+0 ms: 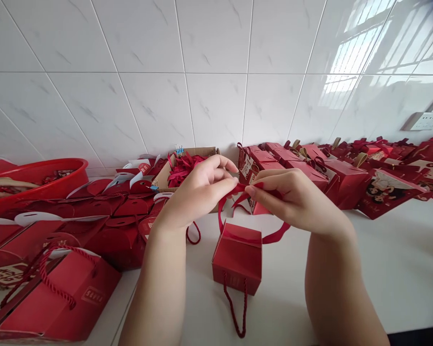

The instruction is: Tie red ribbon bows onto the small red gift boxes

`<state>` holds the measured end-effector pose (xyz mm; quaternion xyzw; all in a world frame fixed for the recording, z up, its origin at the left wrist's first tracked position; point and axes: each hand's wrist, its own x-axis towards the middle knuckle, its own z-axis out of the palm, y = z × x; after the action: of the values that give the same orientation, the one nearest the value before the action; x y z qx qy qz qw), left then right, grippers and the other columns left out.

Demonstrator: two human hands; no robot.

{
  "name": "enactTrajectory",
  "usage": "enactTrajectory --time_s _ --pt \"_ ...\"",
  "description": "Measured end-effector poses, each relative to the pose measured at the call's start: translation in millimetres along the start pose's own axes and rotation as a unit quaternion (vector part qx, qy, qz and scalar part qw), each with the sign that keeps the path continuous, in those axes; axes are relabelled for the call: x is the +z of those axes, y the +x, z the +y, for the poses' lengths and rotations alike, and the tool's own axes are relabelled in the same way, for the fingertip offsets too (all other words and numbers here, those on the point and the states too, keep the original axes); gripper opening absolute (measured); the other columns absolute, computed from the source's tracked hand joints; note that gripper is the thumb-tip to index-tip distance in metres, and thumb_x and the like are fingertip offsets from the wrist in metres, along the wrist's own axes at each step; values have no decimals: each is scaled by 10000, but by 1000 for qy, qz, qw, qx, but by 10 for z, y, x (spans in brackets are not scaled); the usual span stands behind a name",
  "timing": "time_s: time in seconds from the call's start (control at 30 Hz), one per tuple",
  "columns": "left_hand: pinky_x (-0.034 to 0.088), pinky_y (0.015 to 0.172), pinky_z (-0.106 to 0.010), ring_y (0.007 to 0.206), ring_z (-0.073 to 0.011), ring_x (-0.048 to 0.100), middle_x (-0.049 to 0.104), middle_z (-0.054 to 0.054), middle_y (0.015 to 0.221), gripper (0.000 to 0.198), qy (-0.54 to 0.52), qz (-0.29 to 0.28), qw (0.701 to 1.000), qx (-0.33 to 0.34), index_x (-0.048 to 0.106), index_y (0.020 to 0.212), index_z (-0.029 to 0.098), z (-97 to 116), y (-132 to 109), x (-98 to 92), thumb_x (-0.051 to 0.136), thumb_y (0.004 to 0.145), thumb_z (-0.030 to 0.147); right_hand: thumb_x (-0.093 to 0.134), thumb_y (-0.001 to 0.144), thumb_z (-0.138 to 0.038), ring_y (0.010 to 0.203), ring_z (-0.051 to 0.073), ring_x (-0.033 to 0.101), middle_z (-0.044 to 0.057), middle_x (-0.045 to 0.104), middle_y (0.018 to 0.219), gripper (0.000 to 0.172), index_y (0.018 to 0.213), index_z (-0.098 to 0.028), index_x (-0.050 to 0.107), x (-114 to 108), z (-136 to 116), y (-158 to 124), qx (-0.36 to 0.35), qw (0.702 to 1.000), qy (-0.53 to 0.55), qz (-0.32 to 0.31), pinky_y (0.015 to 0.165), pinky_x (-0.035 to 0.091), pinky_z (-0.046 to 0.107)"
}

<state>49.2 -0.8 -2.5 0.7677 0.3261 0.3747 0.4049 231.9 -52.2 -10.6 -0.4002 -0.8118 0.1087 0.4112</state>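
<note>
A small red gift box (237, 258) with a rope handle stands on the white table (400, 269) in front of me. A red ribbon (274, 237) loops up from under the box on both sides. My left hand (197, 192) pinches one end of the ribbon above the box. Facing it, my right hand (296, 198) pinches the other end, and the fingertips of the two hands almost meet over the box.
Flat red boxes and bags (57, 288) pile up at the left, beside a red basin (39, 180). A cardboard box of red ribbons (182, 168) sits behind my hands. Finished red boxes (332, 175) line the tiled wall at the right.
</note>
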Motion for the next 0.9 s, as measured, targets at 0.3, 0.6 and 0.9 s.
enactTrajectory --time_s 0.3,0.6,0.9 --pt "257 378 -228 385 -55 347 679 10 835 288 41 14 999 1 546 920 243 -111 53 1 416 716 87 470 907 -197 541 100 401 0 444 573 394 525 -175 377 105 100 73 30 992 -119 23 505 332 259" --pt "486 704 -295 818 -168 631 648 -13 823 151 57 -4 997 47 510 828 210 -112 73 25 539 727 102 460 908 -188 536 96 350 -17 381 573 392 527 -177 370 112 145 91 3 993 -109 35 495 299 263" --pt "500 701 -274 809 -149 611 612 -2 833 278 42 50 996 54 482 887 222 -105 53 21 648 683 132 463 909 -198 540 101 347 -17 376 576 388 548 -186 322 104 161 91 -10 996 -78 48 502 303 274"
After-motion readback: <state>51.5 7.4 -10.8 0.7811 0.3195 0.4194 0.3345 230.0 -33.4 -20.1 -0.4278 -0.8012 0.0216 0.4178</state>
